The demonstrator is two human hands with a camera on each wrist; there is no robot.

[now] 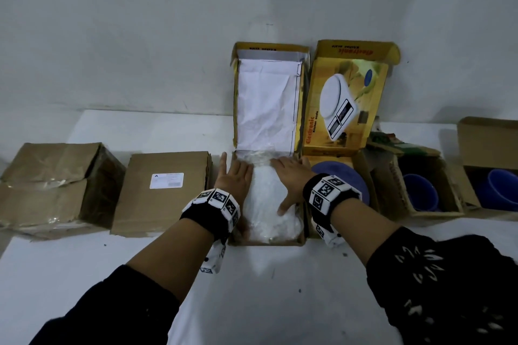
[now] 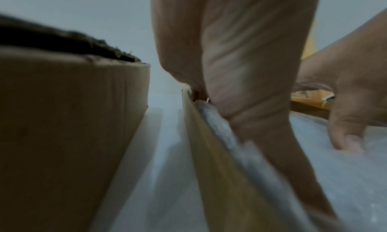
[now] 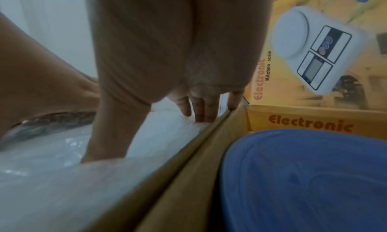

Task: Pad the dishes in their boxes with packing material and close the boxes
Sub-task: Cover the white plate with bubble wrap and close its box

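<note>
An open yellow box (image 1: pixel 266 241) stands at the table's middle, its lid (image 1: pixel 266 101) upright and lined with white paper. White bubble wrap (image 1: pixel 266 204) fills it and hides what lies beneath. My left hand (image 1: pixel 236 176) lies flat on the wrap's left side by the box wall (image 2: pixel 209 144), fingers straight. My right hand (image 1: pixel 288 173) presses flat on the wrap's right side (image 3: pixel 62 177), fingertips (image 3: pixel 201 113) by the right wall, thumb spread toward me. To the right, a second yellow scale box (image 1: pixel 347 98) holds a blue plate (image 1: pixel 342 176), also seen as a blue plate (image 3: pixel 303 177) close up.
Two shut brown cartons (image 1: pixel 165 190) (image 1: pixel 56 187) sit to the left; the nearer carton (image 2: pixel 62 136) is a hand's width from the open box. Two open cartons with blue cups (image 1: pixel 420 193) (image 1: pixel 504 187) stand at right. A grey wall rises behind.
</note>
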